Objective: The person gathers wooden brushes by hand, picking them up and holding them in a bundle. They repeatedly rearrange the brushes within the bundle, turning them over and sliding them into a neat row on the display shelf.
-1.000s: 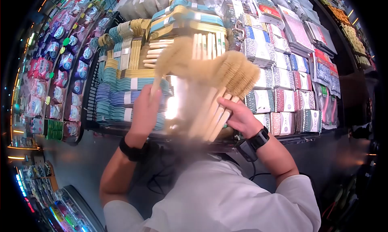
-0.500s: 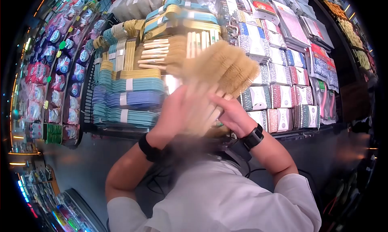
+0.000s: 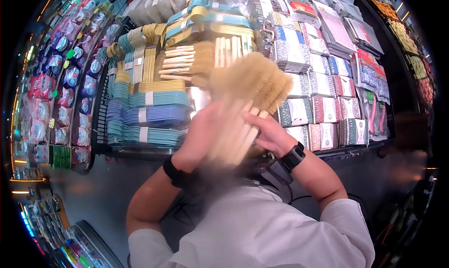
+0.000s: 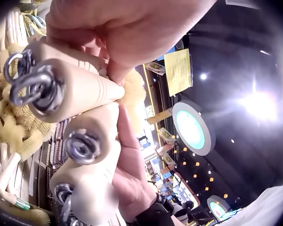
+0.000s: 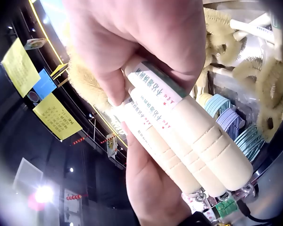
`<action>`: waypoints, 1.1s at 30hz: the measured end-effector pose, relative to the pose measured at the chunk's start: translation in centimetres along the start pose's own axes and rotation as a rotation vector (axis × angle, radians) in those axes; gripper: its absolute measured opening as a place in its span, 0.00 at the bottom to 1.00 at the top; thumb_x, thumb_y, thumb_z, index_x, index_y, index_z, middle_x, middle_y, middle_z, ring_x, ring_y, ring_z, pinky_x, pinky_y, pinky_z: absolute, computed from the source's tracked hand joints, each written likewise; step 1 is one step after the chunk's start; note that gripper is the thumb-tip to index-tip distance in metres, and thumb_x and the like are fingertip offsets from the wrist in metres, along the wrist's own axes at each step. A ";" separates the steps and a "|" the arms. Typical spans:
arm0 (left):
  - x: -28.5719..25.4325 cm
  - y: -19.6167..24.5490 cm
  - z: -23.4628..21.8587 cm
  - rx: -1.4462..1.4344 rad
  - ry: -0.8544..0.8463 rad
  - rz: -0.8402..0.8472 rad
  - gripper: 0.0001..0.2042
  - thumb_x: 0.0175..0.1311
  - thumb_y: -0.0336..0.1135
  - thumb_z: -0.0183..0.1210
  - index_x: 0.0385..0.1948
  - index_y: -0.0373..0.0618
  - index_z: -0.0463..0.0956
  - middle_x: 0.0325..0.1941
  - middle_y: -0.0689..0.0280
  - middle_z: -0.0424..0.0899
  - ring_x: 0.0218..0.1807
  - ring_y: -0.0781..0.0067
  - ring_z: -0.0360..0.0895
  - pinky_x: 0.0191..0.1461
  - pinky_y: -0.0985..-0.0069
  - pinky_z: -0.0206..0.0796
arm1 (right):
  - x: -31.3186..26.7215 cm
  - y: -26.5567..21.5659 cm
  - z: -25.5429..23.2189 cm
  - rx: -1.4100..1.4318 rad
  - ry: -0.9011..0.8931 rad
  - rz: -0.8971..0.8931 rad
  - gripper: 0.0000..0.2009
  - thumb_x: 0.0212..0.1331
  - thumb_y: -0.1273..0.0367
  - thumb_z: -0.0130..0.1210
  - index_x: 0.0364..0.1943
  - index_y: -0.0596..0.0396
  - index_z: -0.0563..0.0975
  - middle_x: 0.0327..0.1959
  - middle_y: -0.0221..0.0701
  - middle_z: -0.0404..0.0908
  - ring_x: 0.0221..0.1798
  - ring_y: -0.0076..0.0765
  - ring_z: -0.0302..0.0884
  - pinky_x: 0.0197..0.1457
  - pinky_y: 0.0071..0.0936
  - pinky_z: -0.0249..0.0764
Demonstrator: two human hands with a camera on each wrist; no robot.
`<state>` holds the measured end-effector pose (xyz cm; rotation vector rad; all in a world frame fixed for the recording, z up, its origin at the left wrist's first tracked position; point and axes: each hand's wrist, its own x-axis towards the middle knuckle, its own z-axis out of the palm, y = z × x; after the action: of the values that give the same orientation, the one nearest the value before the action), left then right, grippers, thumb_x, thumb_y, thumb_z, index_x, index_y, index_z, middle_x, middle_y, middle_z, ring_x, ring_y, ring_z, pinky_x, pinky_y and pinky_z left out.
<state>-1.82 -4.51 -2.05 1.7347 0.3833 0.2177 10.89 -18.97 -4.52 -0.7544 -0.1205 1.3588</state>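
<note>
Both hands meet at a bundle of several wooden-handled scrubbing brushes (image 3: 271, 83), in the middle of the head view. Their tan bristle heads point away from the person, the pale handles toward the body. My right hand (image 3: 272, 136) grips the handles from the right, thumb across them. From the left, my left hand (image 3: 201, 132), blurred, holds the bundle too; in the left wrist view its thumb and fingers pinch the handles (image 4: 75, 89) ahead of their metal end rings (image 4: 82, 147). Printed labels (image 5: 155, 92) wrap the handles in the right wrist view.
More brushes (image 3: 180, 62) lie on the display behind the bundle. Banded blue and yellow hangers (image 3: 161, 98) are stacked at left, packaged patterned cloths (image 3: 325, 109) at right. Bagged goods (image 3: 63, 81) hang on a rack further left. The display's dark front edge (image 3: 135, 152) runs below.
My left hand, apart at the left with a brush one second ago, has moved right to the bundle. The brushes are now gathered between both hands; since half a second ago they have shifted slightly.
</note>
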 end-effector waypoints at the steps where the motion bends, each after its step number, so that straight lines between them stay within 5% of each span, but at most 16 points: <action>1: 0.0 0.0 0.3 0.171 -0.018 0.072 0.18 0.70 0.29 0.50 0.60 0.35 0.65 0.46 0.62 0.81 0.46 0.82 0.77 0.49 0.81 0.70 | 0.3 0.4 -0.8 -0.016 -0.002 -0.017 0.22 0.62 0.73 0.54 0.60 0.57 0.65 0.57 0.36 0.73 0.59 0.38 0.73 0.63 0.40 0.71; 3: -0.2 0.1 0.8 0.165 -0.006 0.084 0.18 0.70 0.29 0.49 0.60 0.35 0.64 0.48 0.62 0.80 0.47 0.82 0.76 0.49 0.81 0.70 | 0.3 0.4 -1.3 -0.031 -0.028 -0.035 0.23 0.61 0.74 0.54 0.61 0.57 0.65 0.57 0.37 0.73 0.59 0.39 0.73 0.63 0.41 0.70; 5: -0.9 0.1 1.3 -0.190 0.050 -0.037 0.19 0.70 0.28 0.49 0.61 0.36 0.64 0.49 0.62 0.79 0.48 0.81 0.76 0.50 0.81 0.69 | -0.3 0.4 -1.5 -0.022 -0.069 -0.033 0.23 0.61 0.75 0.54 0.61 0.57 0.64 0.57 0.37 0.73 0.59 0.40 0.73 0.63 0.41 0.70; 12: -1.6 2.4 1.3 0.314 -0.124 -0.031 0.20 0.68 0.29 0.53 0.60 0.36 0.64 0.51 0.61 0.78 0.48 0.81 0.76 0.51 0.80 0.69 | -2.4 0.4 -2.8 0.055 -0.137 -0.002 0.25 0.59 0.79 0.52 0.62 0.61 0.63 0.60 0.40 0.71 0.60 0.40 0.73 0.64 0.40 0.71; 19: -2.1 1.7 2.3 0.254 -0.173 -0.177 0.17 0.66 0.29 0.55 0.54 0.35 0.67 0.48 0.61 0.78 0.48 0.78 0.76 0.51 0.77 0.70 | -4.3 0.1 -2.9 -0.017 -0.136 0.014 0.26 0.59 0.79 0.52 0.64 0.60 0.62 0.60 0.40 0.71 0.60 0.40 0.73 0.64 0.39 0.70; 33: -1.3 3.3 3.1 0.143 -0.316 -0.120 0.25 0.70 0.43 0.51 0.62 0.37 0.59 0.55 0.60 0.75 0.53 0.74 0.74 0.58 0.74 0.65 | -4.3 2.6 -7.9 0.378 -0.288 -0.008 0.39 0.43 0.66 0.59 0.66 0.56 0.59 0.62 0.43 0.66 0.66 0.50 0.64 0.70 0.51 0.58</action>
<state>-1.54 -8.35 0.64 1.8428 0.2740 -0.1730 11.61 -26.12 -10.50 -0.2398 -0.0896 1.4241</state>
